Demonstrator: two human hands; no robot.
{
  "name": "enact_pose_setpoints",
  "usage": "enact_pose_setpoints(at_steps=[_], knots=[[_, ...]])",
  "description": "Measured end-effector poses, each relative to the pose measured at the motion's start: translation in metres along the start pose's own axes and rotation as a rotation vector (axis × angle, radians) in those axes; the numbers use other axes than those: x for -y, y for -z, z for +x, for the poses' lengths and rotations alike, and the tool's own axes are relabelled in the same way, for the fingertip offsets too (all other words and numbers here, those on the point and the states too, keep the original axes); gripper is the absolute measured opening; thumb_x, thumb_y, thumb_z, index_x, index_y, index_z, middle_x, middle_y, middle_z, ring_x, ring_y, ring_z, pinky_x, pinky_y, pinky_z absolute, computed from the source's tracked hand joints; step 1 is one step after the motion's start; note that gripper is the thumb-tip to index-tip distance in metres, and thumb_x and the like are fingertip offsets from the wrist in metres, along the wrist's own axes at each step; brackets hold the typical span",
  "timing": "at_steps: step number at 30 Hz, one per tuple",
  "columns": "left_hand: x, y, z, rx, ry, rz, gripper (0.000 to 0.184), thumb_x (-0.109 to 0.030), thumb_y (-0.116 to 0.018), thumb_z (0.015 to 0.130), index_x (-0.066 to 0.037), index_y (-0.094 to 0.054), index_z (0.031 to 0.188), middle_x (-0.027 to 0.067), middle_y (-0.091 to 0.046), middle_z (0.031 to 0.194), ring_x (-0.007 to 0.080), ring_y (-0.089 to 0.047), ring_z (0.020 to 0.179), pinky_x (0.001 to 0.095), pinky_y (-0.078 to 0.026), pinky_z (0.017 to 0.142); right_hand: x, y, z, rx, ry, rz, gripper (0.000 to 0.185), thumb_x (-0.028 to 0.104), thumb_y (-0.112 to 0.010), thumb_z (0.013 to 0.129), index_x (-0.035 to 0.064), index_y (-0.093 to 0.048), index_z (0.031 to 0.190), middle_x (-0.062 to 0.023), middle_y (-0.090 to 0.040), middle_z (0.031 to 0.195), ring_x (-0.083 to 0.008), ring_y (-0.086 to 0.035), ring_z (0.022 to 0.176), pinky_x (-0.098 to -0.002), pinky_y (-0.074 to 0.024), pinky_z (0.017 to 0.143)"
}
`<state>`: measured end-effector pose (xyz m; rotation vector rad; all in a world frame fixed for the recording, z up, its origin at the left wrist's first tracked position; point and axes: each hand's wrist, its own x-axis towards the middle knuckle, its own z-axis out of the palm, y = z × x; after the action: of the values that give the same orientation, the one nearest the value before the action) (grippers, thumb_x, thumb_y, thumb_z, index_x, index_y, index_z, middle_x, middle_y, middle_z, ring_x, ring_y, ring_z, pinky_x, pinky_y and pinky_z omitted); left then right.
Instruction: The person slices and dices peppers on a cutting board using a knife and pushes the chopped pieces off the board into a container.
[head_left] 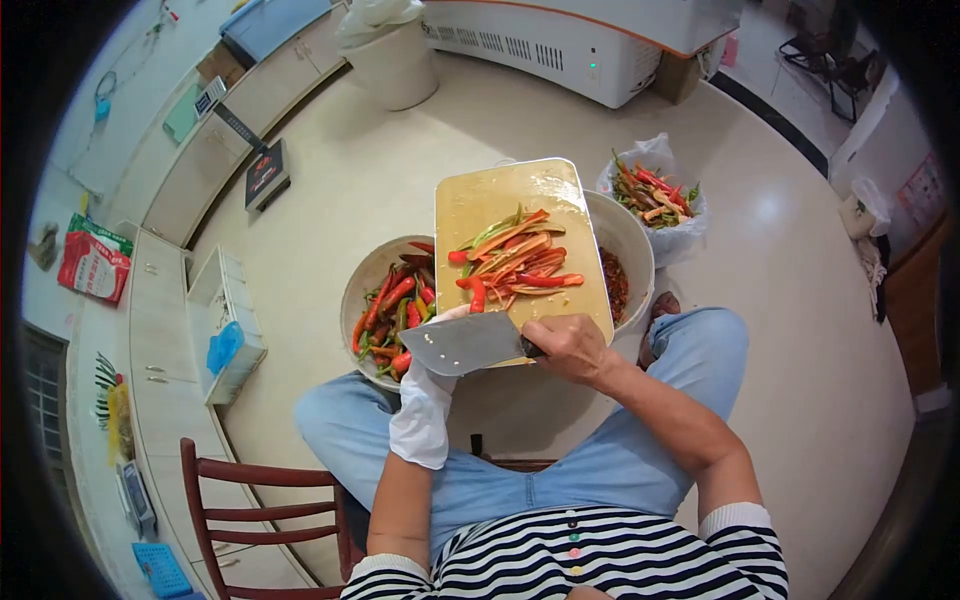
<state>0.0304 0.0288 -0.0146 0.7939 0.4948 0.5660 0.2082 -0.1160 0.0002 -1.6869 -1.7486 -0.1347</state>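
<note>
My right hand (pixel 570 345) is closed round the dark handle of a cleaver (pixel 465 343), its broad blade pointing left across the near edge of a cutting board (pixel 480 195). My left hand (pixel 422 405) wears a white glove and is at the board's near left corner, its fingers mostly hidden behind the blade. Just above the blade, a red chili pepper (pixel 477 296) shows at the board's edge. Sliced chili peppers (pixel 525 260) lie heaped on the board. The board sits over two tubs between my knees.
Whole peppers (pixel 395 305) fill the left tub (pixel 352 290); chopped red pepper (pixel 612 285) lies in the right tub (pixel 640 240). Beyond stands a bag of pepper scraps (pixel 655 195). A wooden chair (pixel 265 510) and cabinets (pixel 165 330) are at left. A floor scale (pixel 267 175) stands farther off.
</note>
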Motion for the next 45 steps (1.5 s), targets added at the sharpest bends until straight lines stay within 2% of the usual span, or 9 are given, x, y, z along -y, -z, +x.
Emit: enact_pose_setpoints(at_steps=[4, 6, 10, 12, 16, 22, 24, 31, 45], knots=[[0.009, 0.026, 0.007, -0.03, 0.034, -0.139, 0.034, -0.023, -0.048, 0.091, 0.002, -0.055, 0.112, 0.0097, -0.061, 0.103, 0.018, -0.058, 0.093, 0.0305, -0.048, 0.083, -0.003, -0.003, 0.0, 0.003, -0.041, -0.016, 0.018, 0.01, -0.063, 0.067, 0.0087, -0.049, 0.078, -0.0074, -0.053, 0.06, -0.0254, -0.058, 0.056, -0.0381, -0.0446, 0.048], [0.006, 0.023, 0.018, -0.001, -0.134, 0.852, 0.029, -0.018, -0.047, 0.092, 0.003, -0.056, 0.109, 0.009, -0.062, 0.098, 0.0188, -0.06, 0.088, 0.0288, -0.048, 0.078, -0.009, -0.003, 0.0, 0.017, -0.067, -0.038, 0.019, 0.012, -0.064, 0.068, 0.0089, -0.048, 0.079, -0.0078, -0.054, 0.06, -0.0259, -0.059, 0.056, -0.0377, -0.0461, 0.048], [-0.013, 0.008, 0.019, 0.061, 0.068, 0.83, 0.029, -0.022, -0.052, 0.089, -0.005, -0.051, 0.113, 0.0086, -0.059, 0.105, 0.0189, -0.058, 0.093, 0.0348, -0.049, 0.079, -0.013, -0.004, -0.003, 0.016, -0.098, -0.056, 0.021, 0.014, -0.064, 0.069, 0.0089, -0.048, 0.08, -0.0085, -0.055, 0.06, -0.0271, -0.059, 0.054, -0.0372, -0.0475, 0.047], [-0.004, 0.01, 0.016, -0.176, 0.102, 0.032, 0.026, -0.011, -0.05, 0.089, 0.004, -0.055, 0.11, 0.0072, -0.062, 0.098, 0.0172, -0.06, 0.085, 0.0272, -0.048, 0.073, -0.007, -0.005, -0.003, 0.01, -0.06, -0.031, 0.021, 0.014, -0.064, 0.069, 0.0088, -0.048, 0.08, -0.0085, -0.055, 0.06, -0.0271, -0.059, 0.054, -0.037, -0.0475, 0.047], [0.021, 0.04, 0.017, 0.104, -0.369, 0.699, 0.03, -0.011, -0.051, 0.088, 0.004, -0.053, 0.114, 0.0097, -0.061, 0.1, 0.0166, -0.06, 0.085, 0.0268, -0.048, 0.072, -0.003, -0.006, -0.001, 0.003, -0.044, 0.013, 0.02, 0.014, -0.064, 0.069, 0.0087, -0.048, 0.08, -0.0084, -0.054, 0.059, -0.0266, -0.058, 0.053, -0.0365, -0.0474, 0.047], [-0.006, -0.004, 0.019, 0.068, -0.125, 0.308, 0.027, -0.012, -0.063, 0.081, -0.001, -0.058, 0.105, 0.0045, -0.06, 0.089, 0.0174, -0.058, 0.08, 0.0271, -0.047, 0.073, -0.021, -0.014, -0.005, 0.074, -0.169, -0.078, 0.02, 0.015, -0.062, 0.073, 0.008, -0.047, 0.084, -0.0126, -0.057, 0.062, -0.0296, -0.061, 0.058, -0.0403, -0.0476, 0.05], [-0.026, -0.031, 0.013, -0.076, 0.202, 0.4, 0.025, -0.009, -0.064, 0.079, 0.003, -0.06, 0.1, 0.0024, -0.058, 0.079, 0.013, -0.054, 0.071, 0.0234, -0.043, 0.064, -0.029, -0.01, -0.003, 0.157, -0.287, -0.092, 0.02, 0.016, -0.061, 0.075, 0.0075, -0.048, 0.087, -0.0147, -0.058, 0.064, -0.032, -0.061, 0.061, -0.0422, -0.0478, 0.052], [-0.031, -0.018, 0.003, -0.059, 0.264, 0.506, 0.022, -0.012, -0.058, 0.085, 0.005, -0.057, 0.1, 0.0018, -0.054, 0.074, 0.0104, -0.049, 0.066, 0.0229, -0.04, 0.063, -0.033, -0.001, -0.002, 0.244, -0.573, 0.016, 0.025, 0.023, -0.061, 0.079, 0.0048, -0.048, 0.092, -0.022, -0.059, 0.069, -0.0404, -0.06, 0.07, -0.0483, -0.0473, 0.063], [0.004, 0.011, 0.003, -0.078, 0.509, 0.098, 0.024, -0.015, -0.061, 0.086, -0.003, -0.057, 0.106, 0.0036, -0.057, 0.089, 0.0152, -0.052, 0.077, 0.0333, -0.045, 0.074, -0.014, -0.007, -0.008, 0.183, -0.259, 0.1, 0.023, 0.022, -0.062, 0.079, 0.0065, -0.046, 0.084, -0.0158, -0.057, 0.061, -0.0342, -0.06, 0.059, -0.0431, -0.0457, 0.052]])
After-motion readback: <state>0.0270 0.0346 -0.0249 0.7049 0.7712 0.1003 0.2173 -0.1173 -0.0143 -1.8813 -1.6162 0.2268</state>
